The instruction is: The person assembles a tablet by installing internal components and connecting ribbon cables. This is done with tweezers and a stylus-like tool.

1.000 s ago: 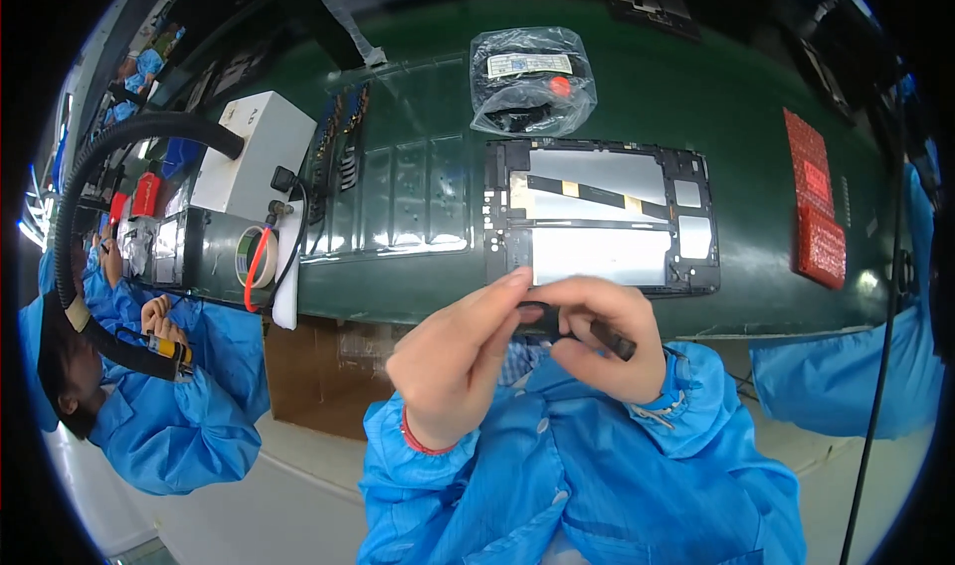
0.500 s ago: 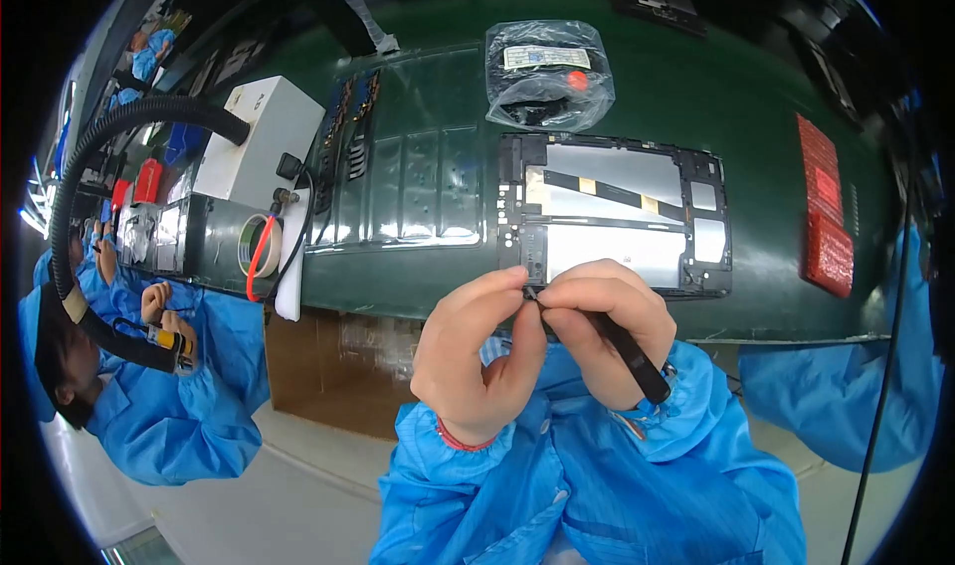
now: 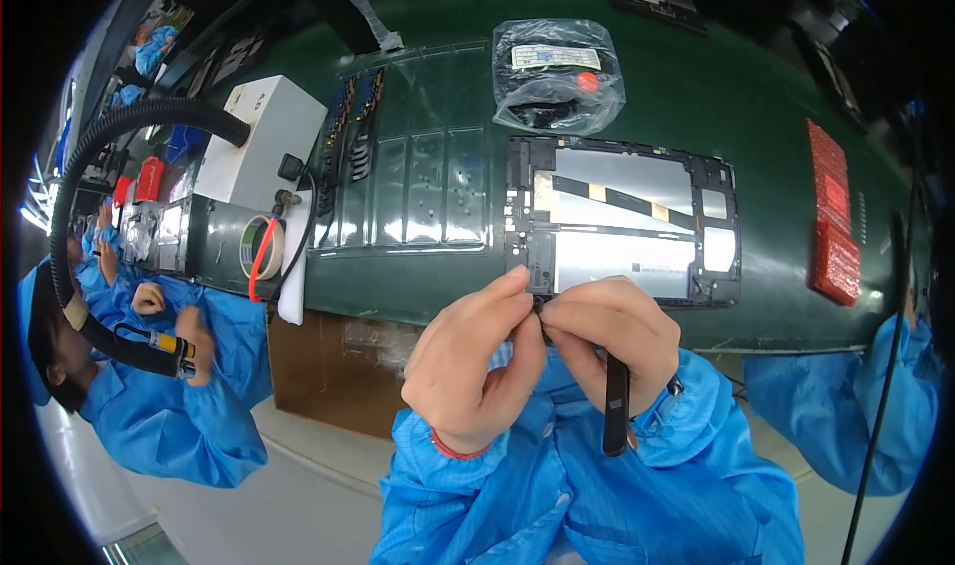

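My left hand (image 3: 468, 361) and my right hand (image 3: 622, 331) meet fingertip to fingertip just off the near edge of an opened tablet (image 3: 622, 257). Between them both is a small black part (image 3: 540, 306), mostly covered by the pinching fingers. Black tweezers (image 3: 617, 406) are tucked in my right hand, the flat end hanging down below the palm and the tips hidden. The tablet lies on the green table with its silver battery plates showing and a black strip with yellow tape slanting across them.
A clear plastic tray (image 3: 428, 192) with tiny parts lies left of the tablet. Beyond it is a bagged black item (image 3: 559, 73). Red bubble wrap (image 3: 834, 212) lies at right. A white box (image 3: 264, 137) with a black hose and a tape roll (image 3: 261, 247) stand left, near a co-worker (image 3: 149, 386).
The tweezers have swung from a slant to hanging nearly straight down. Both hands have drawn slightly nearer to me, off the tablet's edge.
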Tool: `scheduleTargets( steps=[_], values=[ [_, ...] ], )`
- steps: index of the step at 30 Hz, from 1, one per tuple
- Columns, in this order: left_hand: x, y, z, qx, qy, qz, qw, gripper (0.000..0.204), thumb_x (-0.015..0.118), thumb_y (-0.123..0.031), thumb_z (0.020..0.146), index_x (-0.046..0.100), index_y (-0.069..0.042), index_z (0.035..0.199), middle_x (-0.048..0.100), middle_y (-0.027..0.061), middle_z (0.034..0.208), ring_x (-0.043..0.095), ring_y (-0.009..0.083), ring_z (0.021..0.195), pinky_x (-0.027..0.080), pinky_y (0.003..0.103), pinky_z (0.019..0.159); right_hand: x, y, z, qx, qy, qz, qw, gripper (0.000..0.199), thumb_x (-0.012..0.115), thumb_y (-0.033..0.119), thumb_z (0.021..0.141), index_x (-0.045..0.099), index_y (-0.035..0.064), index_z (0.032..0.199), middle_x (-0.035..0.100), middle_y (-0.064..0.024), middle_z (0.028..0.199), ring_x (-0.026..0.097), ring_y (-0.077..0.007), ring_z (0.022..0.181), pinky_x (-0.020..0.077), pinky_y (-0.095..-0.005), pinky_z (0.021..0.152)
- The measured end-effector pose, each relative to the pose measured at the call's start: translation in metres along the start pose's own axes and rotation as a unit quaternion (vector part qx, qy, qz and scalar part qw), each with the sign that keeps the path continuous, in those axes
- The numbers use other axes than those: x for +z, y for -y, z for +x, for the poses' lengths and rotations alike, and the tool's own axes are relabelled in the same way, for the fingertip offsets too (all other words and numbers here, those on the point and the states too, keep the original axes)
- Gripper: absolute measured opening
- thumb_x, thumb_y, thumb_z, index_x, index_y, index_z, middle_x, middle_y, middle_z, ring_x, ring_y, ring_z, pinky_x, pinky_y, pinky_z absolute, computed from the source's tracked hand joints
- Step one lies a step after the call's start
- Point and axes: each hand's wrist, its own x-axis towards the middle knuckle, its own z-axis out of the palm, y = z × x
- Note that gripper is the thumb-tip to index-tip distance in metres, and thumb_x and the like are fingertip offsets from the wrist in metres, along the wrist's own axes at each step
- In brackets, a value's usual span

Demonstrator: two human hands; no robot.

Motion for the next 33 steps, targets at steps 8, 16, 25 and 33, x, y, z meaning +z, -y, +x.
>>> scheduleTargets(
  steps=[8,16,25,33],
  values=[
    [-0.002,0.006,0.008,-0.005,0.032,0.01,0.999,0.02,0.063,0.01,0.062,0.062,0.003,0.081,0.066,0.0135,0.082,0.066,0.0234,0.071,0.052,0.028,0.064,-0.009,0.003,0.007,0.043,0.023,0.014,0.999,0.023,0.069,0.0,0.062,0.066,0.004,0.084,0.062,-0.0087,0.075,0.06,-0.0199,0.065,0.0453,-0.0274,0.057],
    [0.003,0.131,0.095,0.112,0.101,0.327,0.933,0.004,0.063,-0.002,0.071,0.064,-0.002,0.075,0.053,0.0129,0.12,0.055,0.0277,0.104,0.043,0.034,0.087,-0.054,0.014,0.006,0.083,-0.004,0.079,0.993,0.021,0.064,-0.008,0.065,0.064,0.0013,0.084,0.061,-0.0098,0.075,0.057,-0.0173,0.063,0.0445,-0.0244,0.054],
    [0.008,0.153,0.094,0.171,0.281,0.451,0.83,0.007,0.059,-0.009,0.074,0.065,-0.006,0.076,0.05,0.0036,0.124,0.045,0.0236,0.116,0.036,0.05,0.093,-0.086,-0.002,-0.001,0.071,-0.059,-0.004,0.996,0.012,0.059,-0.002,0.071,0.062,0.0016,0.083,0.058,-0.0108,0.078,0.056,-0.0185,0.07,0.0454,-0.0281,0.065],
    [0.025,0.081,0.15,0.048,0.178,0.139,0.973,0.014,0.057,-0.006,0.078,0.062,-0.004,0.091,0.062,0.0133,0.088,0.061,0.0278,0.074,0.048,0.034,0.065,-0.129,-0.01,0.041,0.003,-0.116,-0.366,0.923,0.014,0.061,-0.007,0.072,0.061,-0.0004,0.085,0.053,-0.0085,0.077,0.053,-0.0169,0.067,0.0411,-0.0255,0.059]
  ],
)
